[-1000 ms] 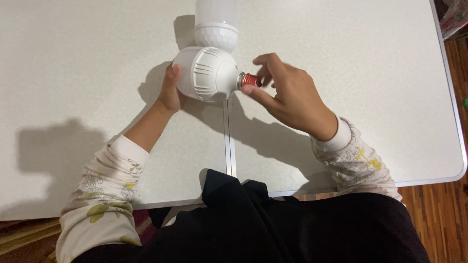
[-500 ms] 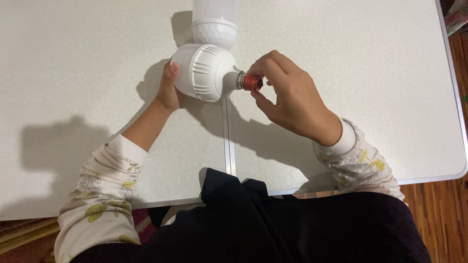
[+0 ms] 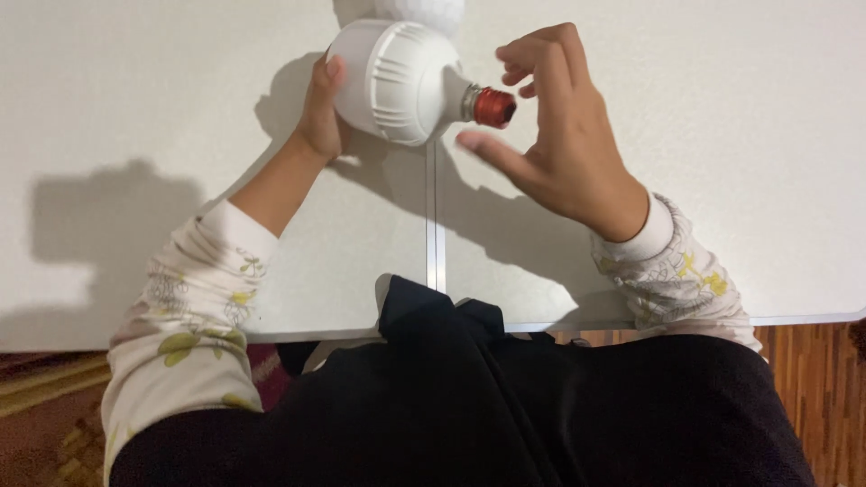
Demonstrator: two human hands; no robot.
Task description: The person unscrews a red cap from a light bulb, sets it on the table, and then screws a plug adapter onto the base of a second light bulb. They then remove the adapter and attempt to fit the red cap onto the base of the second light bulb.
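Head view, looking down on a pale, finely speckled table (image 3: 162, 108) made of two panels joined by a metal seam (image 3: 436, 243) running near to far. No container is seen holding anything; the object in hand is a large white bulb-shaped lamp (image 3: 397, 81) of matte plastic, lying on its side at the far middle of the table, across the seam. Its rounded housing is ringed by raised ribs, and it narrows toward the right into a short neck ending in a red metallic screw cap (image 3: 493, 106) with a dark tip. A second white rounded part (image 3: 419, 11), dimpled in texture, is cut off by the far edge just beyond the lamp.

The left hand (image 3: 320, 113) is pressed against the left side of the housing — thumb up on the curved shell, the other fingers hidden behind it, so the grip is only partly shown. The right hand (image 3: 559, 135) is held open just right of the screw cap: thumb extended toward the near left, fingers curled above the cap, none clearly touching it, nothing pinched.

Both forearms are covered by cream sleeves (image 3: 194, 307) with a yellow-green floral print. A black garment (image 3: 469, 406) fills the near foreground, overlapping the table's near edge. Wooden flooring (image 3: 825, 361) is visible at the near right.
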